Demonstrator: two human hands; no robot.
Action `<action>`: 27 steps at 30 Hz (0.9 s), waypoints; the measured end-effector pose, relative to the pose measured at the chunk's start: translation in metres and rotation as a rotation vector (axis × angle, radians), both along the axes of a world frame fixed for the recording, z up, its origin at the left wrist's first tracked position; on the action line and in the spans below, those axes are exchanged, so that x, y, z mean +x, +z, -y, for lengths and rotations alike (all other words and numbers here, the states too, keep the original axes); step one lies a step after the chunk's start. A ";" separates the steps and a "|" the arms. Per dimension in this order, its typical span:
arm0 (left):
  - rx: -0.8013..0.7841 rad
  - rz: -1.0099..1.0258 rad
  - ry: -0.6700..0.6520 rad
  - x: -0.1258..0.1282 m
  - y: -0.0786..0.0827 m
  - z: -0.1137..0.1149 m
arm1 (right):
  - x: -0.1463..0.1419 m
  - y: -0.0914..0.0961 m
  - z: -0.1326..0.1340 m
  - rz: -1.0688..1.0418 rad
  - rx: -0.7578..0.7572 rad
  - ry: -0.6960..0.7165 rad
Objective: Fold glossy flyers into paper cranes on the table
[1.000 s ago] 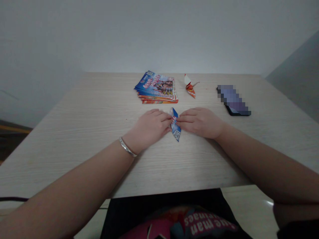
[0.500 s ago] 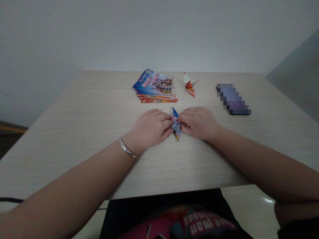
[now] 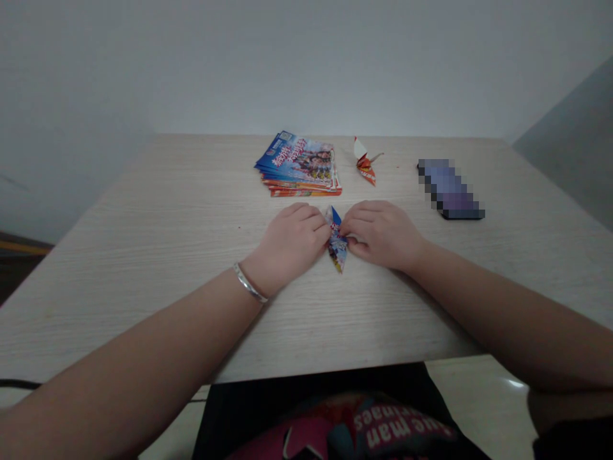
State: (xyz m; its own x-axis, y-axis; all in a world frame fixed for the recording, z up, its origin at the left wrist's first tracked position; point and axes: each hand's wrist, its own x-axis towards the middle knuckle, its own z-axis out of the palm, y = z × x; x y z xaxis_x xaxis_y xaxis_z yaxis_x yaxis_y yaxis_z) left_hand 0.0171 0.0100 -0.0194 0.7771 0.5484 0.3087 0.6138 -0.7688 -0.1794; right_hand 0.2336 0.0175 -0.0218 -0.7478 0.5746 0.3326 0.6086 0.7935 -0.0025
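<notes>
- pale wood-grain table (image 3: pixel 167 223)
- fanned stack of leaflets (image 3: pixel 299 166)
- orange-and-white paper bird (image 3: pixel 366 167) beside it
- phone (image 3: pixel 450 190) at right
- blue folded paper (image 3: pixel 338 253) nearer the front

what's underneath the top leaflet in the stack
Beneath the top leaflet, edges of other leaflets poke out, blue at the left and orange along the near side. The rest of their faces is covered, so their full print can't be seen.

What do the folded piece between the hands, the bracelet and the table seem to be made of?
Folded piece: smooth-looking paper, with folded points and coloured print.
Bracelet: probably polished metal, as it is silvery with bright highlights.
Table: wood or laminate, fairly matte; grain lines show, but I cannot tell which.
</notes>
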 end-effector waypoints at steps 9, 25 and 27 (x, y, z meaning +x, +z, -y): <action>0.055 0.008 0.016 0.004 -0.003 0.000 | -0.007 -0.002 -0.003 0.007 -0.036 -0.057; -0.248 0.205 0.073 0.002 -0.011 -0.008 | -0.006 -0.010 -0.007 -0.119 -0.190 -0.133; -0.287 0.250 0.083 0.002 -0.011 -0.009 | -0.006 -0.012 -0.008 -0.136 -0.215 -0.146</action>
